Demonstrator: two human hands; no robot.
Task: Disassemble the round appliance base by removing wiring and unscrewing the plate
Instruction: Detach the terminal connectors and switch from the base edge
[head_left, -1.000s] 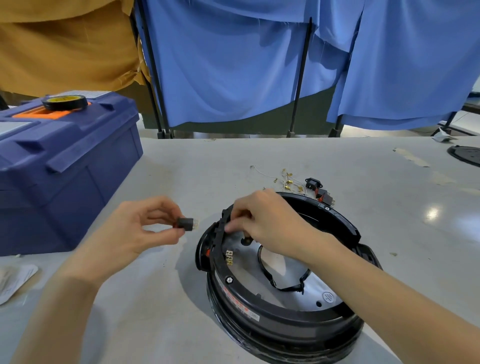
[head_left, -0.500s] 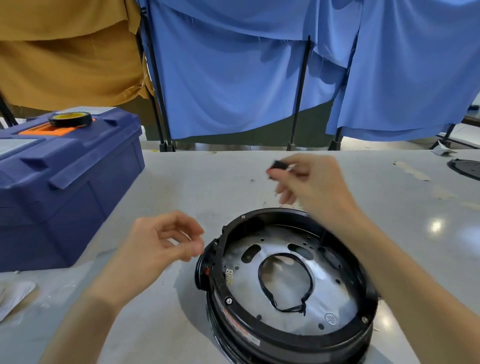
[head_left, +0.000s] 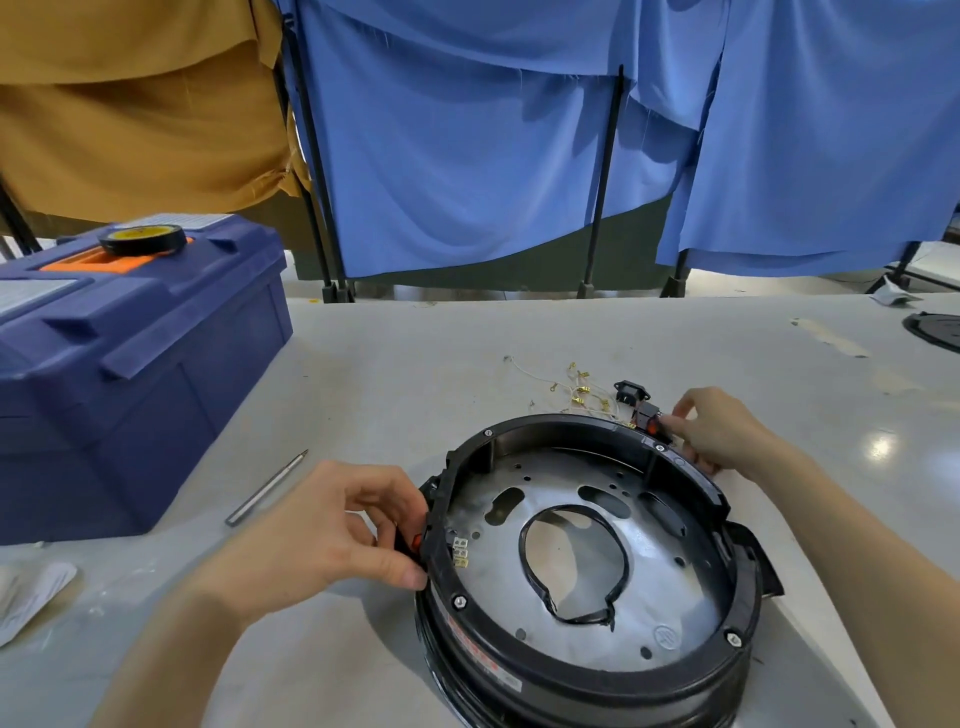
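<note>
The round black appliance base (head_left: 717, 499) stands on the grey table in front of me, open side up. Inside lies its perforated metal plate (head_left: 670, 608), with a black loop (head_left: 621, 551) round the central hole. My left hand (head_left: 322, 540) grips the base's left rim, where a black part with an orange dot (head_left: 413, 541) sticks out. Behind the base's far right rim, my right hand (head_left: 727, 431) pinches a small black and red connector (head_left: 652, 423). That connector lies against a pile of removed wiring (head_left: 582, 389) with gold terminals and a black socket (head_left: 629, 392).
A blue toolbox (head_left: 130, 415) stands at the left with a roll of black tape (head_left: 143, 240) on its lid. A thin metal rod (head_left: 267, 488) lies between toolbox and base. A white packet (head_left: 31, 597) lies at the left edge, a black disc (head_left: 935, 327) far right. Blue curtains hang behind.
My right hand carried the small black connector from above the base down to the wiring pile behind it. My left hand passed the connector over, then moved right onto the base's left rim.
</note>
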